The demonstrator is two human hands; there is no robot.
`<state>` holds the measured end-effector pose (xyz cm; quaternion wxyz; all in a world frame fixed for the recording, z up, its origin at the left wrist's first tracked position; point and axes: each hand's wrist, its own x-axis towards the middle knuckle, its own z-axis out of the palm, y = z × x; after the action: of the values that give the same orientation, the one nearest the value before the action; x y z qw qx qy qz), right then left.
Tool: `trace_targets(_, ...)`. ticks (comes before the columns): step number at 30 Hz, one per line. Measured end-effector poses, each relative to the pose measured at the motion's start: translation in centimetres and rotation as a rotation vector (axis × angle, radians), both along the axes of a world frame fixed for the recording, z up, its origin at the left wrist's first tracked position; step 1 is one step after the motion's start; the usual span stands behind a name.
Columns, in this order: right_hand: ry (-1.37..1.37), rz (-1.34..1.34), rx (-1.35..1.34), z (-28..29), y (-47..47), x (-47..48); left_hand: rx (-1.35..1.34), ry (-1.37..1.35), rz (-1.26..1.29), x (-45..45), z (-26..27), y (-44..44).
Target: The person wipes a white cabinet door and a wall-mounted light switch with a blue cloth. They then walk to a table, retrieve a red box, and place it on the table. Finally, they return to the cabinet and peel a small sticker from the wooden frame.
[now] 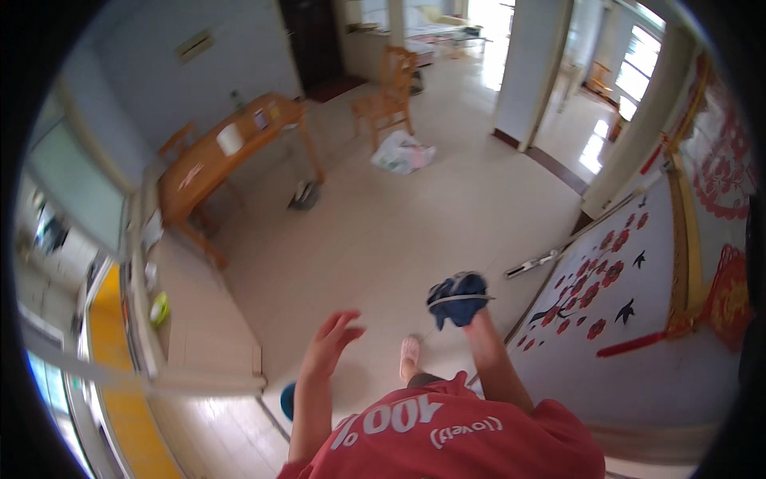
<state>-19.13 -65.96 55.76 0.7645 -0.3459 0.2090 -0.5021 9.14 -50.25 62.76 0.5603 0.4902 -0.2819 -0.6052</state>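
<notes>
My left hand [332, 341] is raised over the tiled floor with its fingers apart and nothing in it. A dark blue cloth [459, 299] with pale edging or a strap is bunched at the end of my right arm. It covers most of my right hand [470, 320], so the fingers are hidden. A pink clog [410, 352] on one foot shows on the floor between my arms. Part of a round teal object [288, 401] shows beside my left forearm.
At the left stands a wooden table [206, 149] holding a white container [230, 140]. A wooden chair [392, 96] and a white plastic bag [404, 153] are farther ahead. A dark item [304, 195] lies by the table. At the right is a panel with red flowers [589, 296].
</notes>
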Motion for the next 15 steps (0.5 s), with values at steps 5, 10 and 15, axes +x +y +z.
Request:
trace_targets(5,-0.318,0.352,0.295,0.0,-13.5,4.9,0.27,-0.016,0.336,11.5,-6.2,-3.5)
trace_targets(10,-0.439,0.366,0.204,-1.8,-25.5,10.0,0.319,0.138,0.658,20.4,-11.7,-7.1)
trace_targets(15,-0.207,0.005,0.521,-1.4,-35.3,11.4,0.42,0.118,0.804,26.6,-14.5,-17.4)
